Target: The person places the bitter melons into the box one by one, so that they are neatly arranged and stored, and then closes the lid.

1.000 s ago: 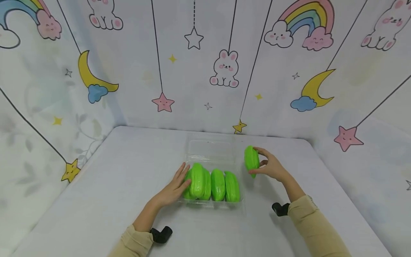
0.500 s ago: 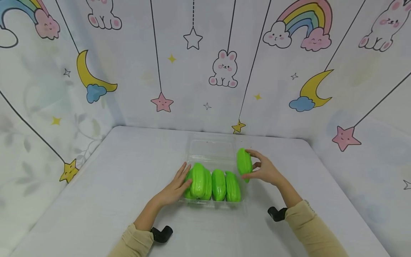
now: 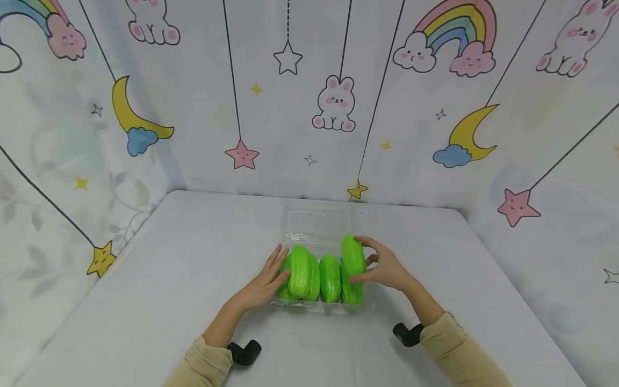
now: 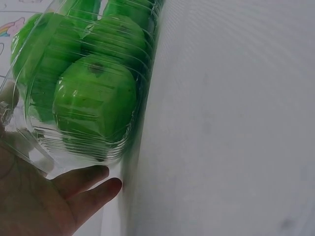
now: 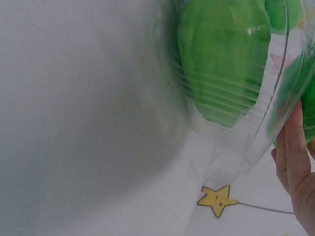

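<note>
In the head view, a clear plastic clamshell box [image 3: 321, 306] stands on the table holding several long, ridged, bright green fruit-like pieces [image 3: 300, 273]. My right hand [image 3: 384, 267] pinches another such green piece [image 3: 352, 252] between thumb and fingers, upright above the box's right end, overlapping the rightmost piece. My left hand [image 3: 263, 282] rests against the box's left side, fingers extended, thumb by the leftmost pieces. Through the clear wall, the left wrist view shows rounded green ends [image 4: 96, 96]. The right wrist view has my fingers [image 5: 295, 147] partly behind the box wall.
The box's clear lid [image 3: 318, 221] lies folded back behind it on the white tabletop [image 3: 217, 231]. A patterned cloth wall [image 3: 290, 113] rises at the back and sides. Black wrist mounts [image 3: 245, 352] sit on both forearms.
My right hand has carried the green piece leftward and down, from beside the box to over its right end. The left hand stays in place.
</note>
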`<state>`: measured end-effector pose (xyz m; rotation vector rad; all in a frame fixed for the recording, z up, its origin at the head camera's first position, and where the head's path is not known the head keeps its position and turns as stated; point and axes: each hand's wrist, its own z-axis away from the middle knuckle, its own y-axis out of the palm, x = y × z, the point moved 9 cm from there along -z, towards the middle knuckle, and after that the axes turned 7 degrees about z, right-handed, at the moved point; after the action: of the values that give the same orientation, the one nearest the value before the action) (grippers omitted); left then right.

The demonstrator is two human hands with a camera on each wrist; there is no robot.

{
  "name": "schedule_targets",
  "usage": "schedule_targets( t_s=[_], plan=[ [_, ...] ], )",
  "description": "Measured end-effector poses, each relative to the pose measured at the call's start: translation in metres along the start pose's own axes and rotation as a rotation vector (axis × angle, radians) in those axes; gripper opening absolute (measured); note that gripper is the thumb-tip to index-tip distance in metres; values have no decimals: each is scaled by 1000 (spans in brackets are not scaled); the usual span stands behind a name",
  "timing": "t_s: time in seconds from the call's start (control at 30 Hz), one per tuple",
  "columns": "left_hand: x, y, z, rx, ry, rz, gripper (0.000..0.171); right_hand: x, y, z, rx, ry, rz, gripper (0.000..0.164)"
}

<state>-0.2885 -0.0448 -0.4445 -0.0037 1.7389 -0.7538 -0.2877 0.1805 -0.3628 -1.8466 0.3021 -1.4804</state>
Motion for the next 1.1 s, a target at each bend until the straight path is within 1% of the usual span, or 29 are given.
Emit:
schedule_targets(
  t_s=[0.03, 0.07, 0.27, 0.53, 0.87, 1.1],
  plan=[
    [0, 0, 0, 1, -1, -1, 59, 2, 2, 1, 1, -1, 3, 90],
    [1, 0, 0, 1, -1, -1, 59, -1, 4, 0, 2, 0, 5, 90],
    [-1, 0, 0, 1, 1, -8, 59, -28, 18, -9, 2, 8, 12, 95],
    [-2, 0, 0, 0, 3, -5, 60, -26, 27, -10, -9, 8, 80, 98],
    [-3, 1, 0, 7, 23, -1, 60, -26, 32, -9, -23, 17, 182, 99],
    [-2, 3, 0, 12, 33, -14, 60, -28, 33, -7, -19, 29, 195, 101]
  ],
)
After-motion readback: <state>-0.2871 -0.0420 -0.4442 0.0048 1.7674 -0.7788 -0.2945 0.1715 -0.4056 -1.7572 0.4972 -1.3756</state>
